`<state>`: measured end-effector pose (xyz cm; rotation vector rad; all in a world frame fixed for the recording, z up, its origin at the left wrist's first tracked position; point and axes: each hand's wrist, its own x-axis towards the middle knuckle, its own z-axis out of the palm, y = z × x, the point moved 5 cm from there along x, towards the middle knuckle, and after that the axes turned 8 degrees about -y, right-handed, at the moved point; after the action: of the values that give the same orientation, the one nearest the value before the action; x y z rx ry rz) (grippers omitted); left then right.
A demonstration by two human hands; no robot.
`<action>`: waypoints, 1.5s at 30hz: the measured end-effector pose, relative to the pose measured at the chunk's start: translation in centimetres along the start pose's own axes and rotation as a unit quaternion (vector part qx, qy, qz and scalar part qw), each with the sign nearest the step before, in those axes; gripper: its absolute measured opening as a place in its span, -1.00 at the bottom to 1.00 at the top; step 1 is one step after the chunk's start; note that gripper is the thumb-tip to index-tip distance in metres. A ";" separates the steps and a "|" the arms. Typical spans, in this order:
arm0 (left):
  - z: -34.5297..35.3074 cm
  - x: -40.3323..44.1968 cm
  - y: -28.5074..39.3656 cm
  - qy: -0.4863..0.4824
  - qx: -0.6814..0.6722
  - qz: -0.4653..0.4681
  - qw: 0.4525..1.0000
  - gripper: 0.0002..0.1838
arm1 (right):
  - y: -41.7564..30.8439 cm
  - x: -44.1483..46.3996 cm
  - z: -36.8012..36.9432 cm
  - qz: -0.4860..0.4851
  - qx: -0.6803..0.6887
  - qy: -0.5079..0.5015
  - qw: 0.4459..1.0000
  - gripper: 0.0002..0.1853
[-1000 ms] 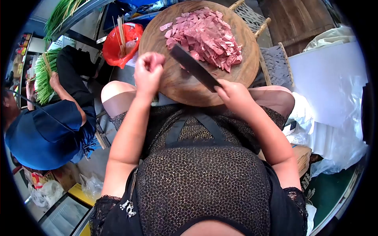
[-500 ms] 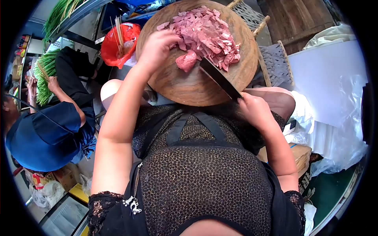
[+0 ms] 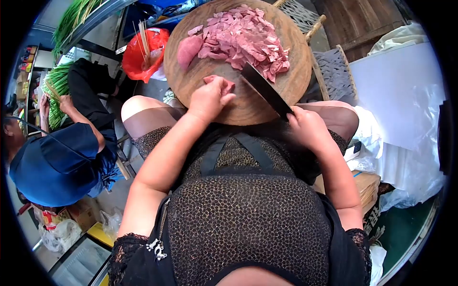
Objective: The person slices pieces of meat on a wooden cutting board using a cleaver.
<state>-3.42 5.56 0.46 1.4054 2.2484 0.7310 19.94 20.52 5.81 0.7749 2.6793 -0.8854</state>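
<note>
Round wooden chopping block (image 3: pixel 210 113) with sliced meat (image 3: pixel 248 43), heaped on the block's far half. A larger meat lump (image 3: pixel 190 51) lies at the block's left side, beside the heap. The left hand (image 3: pixel 206 101) is above the block's near left part, its fingers curled in and pinching a small meat piece (image 3: pixel 230 87). The right hand (image 3: pixel 307 125), at the block's near right edge, has its fingers closed around the handle end of a dark-bladed cleaver (image 3: pixel 266 90); the blade slants over the block, its far end near the heap. Whether the blade touches the wood cannot be told. Left of the block: a red bag-lined container (image 3: pixel 133 59) with upright thin sticks (image 3: pixel 144 40); farther left, a person in blue (image 3: pixel 57 159) holds sticks beside green stalks (image 3: pixel 57 78). Right of the block: a woven seat (image 3: pixel 334 71).
</note>
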 end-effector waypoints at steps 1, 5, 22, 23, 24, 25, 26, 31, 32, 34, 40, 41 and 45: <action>0.4 -0.6 0.1 -0.029 0.001 -0.068 0.997 -0.61 | -0.1 0.0 -0.2 0.004 -0.004 -0.009 1.000 -0.75; 0.5 -2.5 -0.1 0.020 -0.010 0.034 0.999 -0.57 | -0.6 -0.5 -0.3 -0.013 0.010 0.011 1.000 -0.75; 0.8 -4.5 -0.1 0.136 0.081 0.114 0.981 -0.84 | -6.4 -1.6 -0.8 -0.139 -0.098 -0.018 0.985 -0.85; 1.1 -4.5 -0.2 0.136 0.088 0.115 0.980 -0.85 | -6.5 -1.4 -0.9 -0.137 -0.098 -0.018 0.985 -0.85; 1.4 -4.5 -0.2 0.135 0.095 0.117 0.979 -0.86 | -6.4 -0.9 -0.7 -0.119 -0.115 -0.054 0.985 -0.84; 1.6 -4.5 -0.3 0.134 0.094 0.118 0.979 -0.86 | -6.2 -0.4 -0.5 -0.101 -0.132 -0.090 0.982 -0.83; 1.8 -4.4 -0.6 0.121 0.100 0.105 0.982 -0.86 | -6.3 0.2 -0.4 -0.100 -0.132 -0.089 0.982 -0.83; 1.7 -4.0 -0.5 0.096 0.118 0.096 0.984 -0.83 | -7.4 4.3 2.6 -0.142 -0.119 -0.072 0.980 -0.79; 1.7 -3.8 -0.3 0.084 0.089 0.114 0.986 -0.81 | -7.6 5.3 2.3 -0.144 -0.120 -0.072 0.980 -0.79; 1.7 -3.7 0.2 0.068 0.060 0.133 0.987 -0.78 | -7.5 6.9 1.7 -0.132 -0.088 -0.071 0.985 -0.76; 0.8 -2.8 -1.7 0.016 -0.078 -0.010 0.997 -0.58 | -7.0 6.1 -0.6 -0.093 0.014 0.043 0.995 -0.72; 0.7 -3.1 -1.8 0.018 -0.028 0.003 0.999 -0.53 | -6.7 5.3 -0.9 -0.093 0.024 0.045 0.994 -0.73; -0.3 -4.1 -1.6 0.058 -0.050 -0.046 0.996 -0.55 | -5.0 1.9 -1.2 -0.072 0.077 0.032 0.994 -0.74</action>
<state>-2.98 1.19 -0.09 1.2329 2.3123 0.9026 15.57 18.66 8.47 0.6577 2.7775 -1.1329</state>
